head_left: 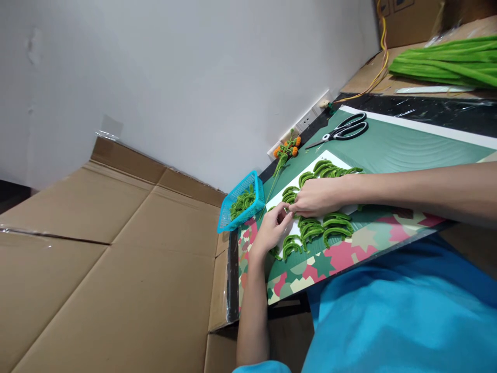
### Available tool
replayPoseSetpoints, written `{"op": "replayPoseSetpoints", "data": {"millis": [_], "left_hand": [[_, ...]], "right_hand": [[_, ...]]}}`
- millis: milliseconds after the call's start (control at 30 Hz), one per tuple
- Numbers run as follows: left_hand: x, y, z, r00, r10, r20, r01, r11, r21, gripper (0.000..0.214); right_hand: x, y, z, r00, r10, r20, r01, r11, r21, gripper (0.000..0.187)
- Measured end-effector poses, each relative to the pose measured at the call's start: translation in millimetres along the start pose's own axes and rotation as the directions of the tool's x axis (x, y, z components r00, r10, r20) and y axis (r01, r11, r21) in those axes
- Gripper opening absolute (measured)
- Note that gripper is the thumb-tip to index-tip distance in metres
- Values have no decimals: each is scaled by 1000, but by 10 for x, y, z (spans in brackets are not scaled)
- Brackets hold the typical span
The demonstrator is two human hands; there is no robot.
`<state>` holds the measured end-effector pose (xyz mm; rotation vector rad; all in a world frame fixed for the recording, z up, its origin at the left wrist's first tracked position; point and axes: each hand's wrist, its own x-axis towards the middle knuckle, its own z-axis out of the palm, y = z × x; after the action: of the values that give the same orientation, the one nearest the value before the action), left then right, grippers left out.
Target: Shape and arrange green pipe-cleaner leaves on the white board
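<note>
My left hand (274,228) and my right hand (320,197) meet fingertip to fingertip over a white sheet (278,198). Both sets of fingers are closed in a pinch, and whatever lies between them is too small and covered to make out. Around them on the sheet are rows of short, curved green pipe cleaner pieces (310,229), some overhanging its near edge onto the green mat (407,150). More of these curved pieces (326,168) lie beyond my right hand, which partly hides them.
A blue plastic basket (223,220) with green pieces stands at the left. Black-handled scissors (345,129) and an orange-and-green pipe cleaner flower sprig (285,153) lie at the back. A bundle of long green pipe cleaners (446,62) is far right. Cardboard (163,269) borders the table's left.
</note>
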<state>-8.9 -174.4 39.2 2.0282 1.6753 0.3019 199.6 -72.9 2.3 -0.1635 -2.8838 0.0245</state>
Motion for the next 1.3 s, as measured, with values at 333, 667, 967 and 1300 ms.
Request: {"op": "replayPoseSetpoints", "data": {"millis": [333,667,967,1300], "left_hand": [[-8,-24,3,1000,-16,-3,16,1000,5,26],[-4,-34,-25,1000,-10,-24,10,999,36,27],[20,-97,-60,999,45,-8,-44,996,80,29],[97,-144,-111,998,55,6,-55,991,124,29]], "right_hand": [[4,-1,7,1000,13,1,-13,1000,16,37],[28,15,40,999,-6,-32,6,1000,-4,32],[9,-16,-99,999,25,44,-22,998,-63,33],[47,19,-192,994,63,91,-54,994,-97,35]]}}
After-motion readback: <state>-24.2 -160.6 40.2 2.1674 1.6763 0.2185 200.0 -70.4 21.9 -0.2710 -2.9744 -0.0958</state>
